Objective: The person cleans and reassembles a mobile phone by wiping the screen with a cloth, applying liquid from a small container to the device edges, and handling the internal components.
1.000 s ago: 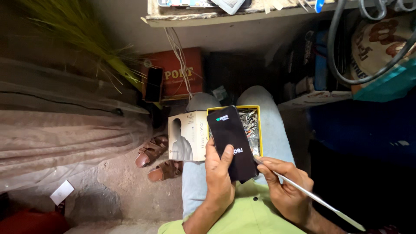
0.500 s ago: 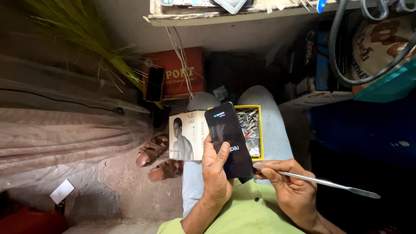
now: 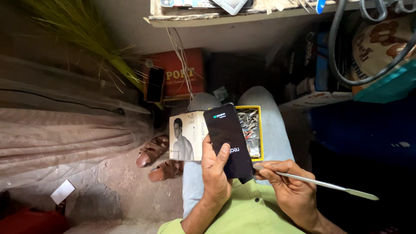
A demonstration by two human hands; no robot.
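The black phone stands tilted above my lap, its dark back turned up to me. My left hand grasps it from below, the thumb lying across the back and the fingers wrapped around the left edge. My right hand is closed on a thin metal pry tool; its near end touches the lower right corner of the phone, and the flat far end points away to the right. Behind the phone, on my knees, lies an open yellow box full of small metal parts, with a white carton just beside it. Brown sandals rest on the dusty floor to the left.
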